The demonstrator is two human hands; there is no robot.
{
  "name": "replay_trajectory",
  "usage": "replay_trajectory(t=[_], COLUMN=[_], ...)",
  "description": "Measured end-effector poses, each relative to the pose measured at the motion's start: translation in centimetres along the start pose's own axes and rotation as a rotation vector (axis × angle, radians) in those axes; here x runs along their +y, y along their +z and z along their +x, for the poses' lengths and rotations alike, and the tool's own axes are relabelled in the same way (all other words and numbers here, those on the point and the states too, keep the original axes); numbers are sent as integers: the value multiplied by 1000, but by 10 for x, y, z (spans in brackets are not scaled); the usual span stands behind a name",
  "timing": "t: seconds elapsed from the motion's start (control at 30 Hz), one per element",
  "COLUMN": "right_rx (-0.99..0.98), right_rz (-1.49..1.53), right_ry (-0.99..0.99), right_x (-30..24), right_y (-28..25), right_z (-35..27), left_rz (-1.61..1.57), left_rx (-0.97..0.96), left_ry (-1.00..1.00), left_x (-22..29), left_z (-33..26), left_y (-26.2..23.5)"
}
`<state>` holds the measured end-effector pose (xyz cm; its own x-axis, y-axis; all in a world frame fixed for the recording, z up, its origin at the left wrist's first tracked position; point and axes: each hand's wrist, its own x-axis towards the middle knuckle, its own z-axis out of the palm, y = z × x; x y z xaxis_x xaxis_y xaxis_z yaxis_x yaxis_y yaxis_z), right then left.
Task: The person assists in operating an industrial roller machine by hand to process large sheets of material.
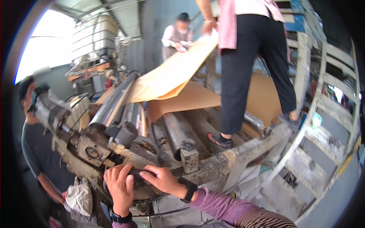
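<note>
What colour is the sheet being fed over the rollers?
Tan brown cardboard sheet, clearest in the head view.

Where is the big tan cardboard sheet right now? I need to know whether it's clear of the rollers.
In the head view, the big tan cardboard sheet slants across upper centre, above the grey metal rollers, left of a standing person's black trousers.

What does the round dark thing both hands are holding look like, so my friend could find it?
Start at the big grimy roller machine in the middle. At its near end, the left hand and right hand grip a dark round wheel. Unlike the long straight rollers above, it is a curved rim.
</note>
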<state>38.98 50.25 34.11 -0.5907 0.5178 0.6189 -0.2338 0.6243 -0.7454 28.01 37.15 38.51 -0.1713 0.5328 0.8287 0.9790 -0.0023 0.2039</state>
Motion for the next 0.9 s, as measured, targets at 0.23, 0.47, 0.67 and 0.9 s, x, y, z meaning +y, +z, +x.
replay_trajectory(t=[0.23,0.47,0.67,0.9], right_rx=[16,98,73,20], right_rz=[53,39,81,25], right_ry=[-101,-129,-147,17], right_x=[-5,0,-10,-14], right_y=[-2,-3,21,0], right_z=[1,-6,0,3], left_rz=[102,-109,-411,-942], left_rx=[-66,61,-35,76], left_ry=[15,23,349,631], left_x=[-11,28,45,86], left_z=[-8,8,-17,8], left_y=[3,-4,-32,-32])
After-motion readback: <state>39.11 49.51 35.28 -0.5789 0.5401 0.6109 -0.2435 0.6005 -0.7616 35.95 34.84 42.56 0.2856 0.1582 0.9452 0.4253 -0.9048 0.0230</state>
